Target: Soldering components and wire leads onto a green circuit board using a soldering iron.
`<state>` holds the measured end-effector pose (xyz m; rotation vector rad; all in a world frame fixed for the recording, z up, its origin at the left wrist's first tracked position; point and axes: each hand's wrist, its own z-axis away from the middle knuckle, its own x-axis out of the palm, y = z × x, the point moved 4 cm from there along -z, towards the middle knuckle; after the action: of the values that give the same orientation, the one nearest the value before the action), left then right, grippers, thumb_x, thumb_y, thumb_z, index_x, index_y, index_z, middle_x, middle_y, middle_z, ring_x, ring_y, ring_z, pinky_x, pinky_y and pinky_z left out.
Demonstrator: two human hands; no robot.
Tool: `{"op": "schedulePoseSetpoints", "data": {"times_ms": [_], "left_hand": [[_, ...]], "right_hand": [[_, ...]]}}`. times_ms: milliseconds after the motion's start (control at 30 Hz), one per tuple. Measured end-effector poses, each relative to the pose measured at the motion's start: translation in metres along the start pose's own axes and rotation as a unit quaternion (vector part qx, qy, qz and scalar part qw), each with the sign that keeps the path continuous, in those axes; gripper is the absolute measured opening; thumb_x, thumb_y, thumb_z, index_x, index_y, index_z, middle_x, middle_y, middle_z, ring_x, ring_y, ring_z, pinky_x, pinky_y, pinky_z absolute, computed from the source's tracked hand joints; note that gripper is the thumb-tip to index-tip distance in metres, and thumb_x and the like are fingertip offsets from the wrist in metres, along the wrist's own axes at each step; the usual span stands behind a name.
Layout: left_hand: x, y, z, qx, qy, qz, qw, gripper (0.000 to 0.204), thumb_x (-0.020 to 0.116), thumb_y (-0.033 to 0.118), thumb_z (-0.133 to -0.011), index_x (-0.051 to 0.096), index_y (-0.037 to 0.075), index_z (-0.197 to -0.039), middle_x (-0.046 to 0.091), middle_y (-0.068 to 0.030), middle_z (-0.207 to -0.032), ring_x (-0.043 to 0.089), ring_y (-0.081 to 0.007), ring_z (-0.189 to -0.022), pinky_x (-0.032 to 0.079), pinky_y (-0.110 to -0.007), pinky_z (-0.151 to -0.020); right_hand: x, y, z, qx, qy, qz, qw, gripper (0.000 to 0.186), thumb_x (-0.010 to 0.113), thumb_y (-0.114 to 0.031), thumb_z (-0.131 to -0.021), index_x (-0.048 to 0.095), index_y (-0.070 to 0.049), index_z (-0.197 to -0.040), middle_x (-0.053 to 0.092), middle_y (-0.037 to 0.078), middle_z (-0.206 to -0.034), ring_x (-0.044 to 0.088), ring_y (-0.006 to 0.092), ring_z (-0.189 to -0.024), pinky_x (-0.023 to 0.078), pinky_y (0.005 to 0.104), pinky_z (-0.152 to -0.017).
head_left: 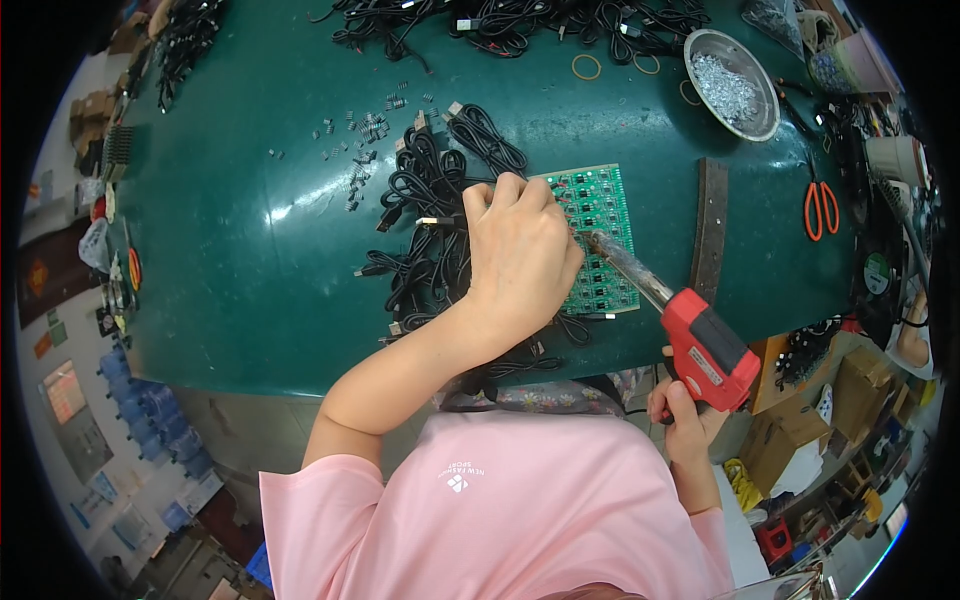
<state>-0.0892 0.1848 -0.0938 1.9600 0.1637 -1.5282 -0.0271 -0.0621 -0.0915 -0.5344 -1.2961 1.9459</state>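
Observation:
My left hand (pixel 515 250) is curled over the left part of a green circuit board panel (pixel 606 190), its fingertips hidden beneath it; what they hold is not clear. My right hand (pixel 683 415) grips a red and black soldering gun (pixel 708 350), whose metal tip reaches onto the board beside my left fingers. Black cables with USB plugs (pixel 412 190) lie bundled left of and under my left hand and around the board's lower edge.
Small metal springs (pixel 370 130) lie scattered on the green table (pixel 260 270). More cables (pixel 540 25) line the back. A metal bowl of small clear pieces (pixel 726 90) stands back right. A dark metal bar (pixel 708 220) and orange-handled scissors (pixel 822 208) lie rightward, rubber bands (pixel 586 67) behind.

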Motion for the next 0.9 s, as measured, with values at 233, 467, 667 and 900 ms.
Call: {"op": "schedulePoseSetpoints", "data": {"times_ms": [233,467,667,900], "left_hand": [[0.0003,0.0005,-0.0005,0.003,-0.001,0.002,1.000,0.007,0.072,0.009,-0.066,0.066,0.005,-0.066,0.059,-0.0052,-0.082,0.053,-0.0239,-0.088,0.035,-0.040,-0.084],[-0.0006,0.0018,0.0000,0.009,0.002,0.004,1.000,0.007,0.071,0.009,-0.067,0.066,0.005,-0.067,0.059,-0.0053,-0.083,0.053,-0.0237,-0.088,0.035,-0.040,-0.084],[-0.0001,0.0009,0.0011,0.016,0.012,0.003,1.000,0.007,0.071,0.008,-0.067,0.066,0.004,-0.067,0.059,-0.0051,-0.083,0.053,-0.0236,-0.088,0.035,-0.040,-0.084],[-0.0023,-0.0027,0.0032,0.039,0.013,0.028,0.999,0.006,0.072,0.007,-0.069,0.066,0.006,-0.071,0.060,-0.0035,-0.085,0.054,-0.0231,-0.091,0.036,-0.040,-0.086]], "right_hand": [[-0.0025,-0.0022,0.0015,-0.039,0.007,0.013,0.999,0.047,0.058,-0.016,-0.091,0.044,0.009,-0.128,0.054,0.008,-0.061,0.047,0.0120,-0.045,0.041,0.0267,-0.046],[-0.0022,0.0003,0.0011,-0.033,0.012,0.010,0.999,0.046,0.057,-0.016,-0.091,0.045,0.009,-0.127,0.054,0.009,-0.061,0.047,0.0124,-0.044,0.041,0.0270,-0.045],[-0.0050,0.0040,0.0023,-0.014,-0.003,-0.026,1.000,0.041,0.059,-0.006,-0.089,0.045,0.005,-0.125,0.056,0.005,-0.065,0.051,0.0098,-0.052,0.042,0.0248,-0.047],[-0.0043,0.0040,0.0017,-0.012,-0.011,-0.046,0.999,0.039,0.057,-0.005,-0.088,0.046,0.005,-0.124,0.055,0.005,-0.065,0.050,0.0104,-0.051,0.041,0.0252,-0.047]]}}
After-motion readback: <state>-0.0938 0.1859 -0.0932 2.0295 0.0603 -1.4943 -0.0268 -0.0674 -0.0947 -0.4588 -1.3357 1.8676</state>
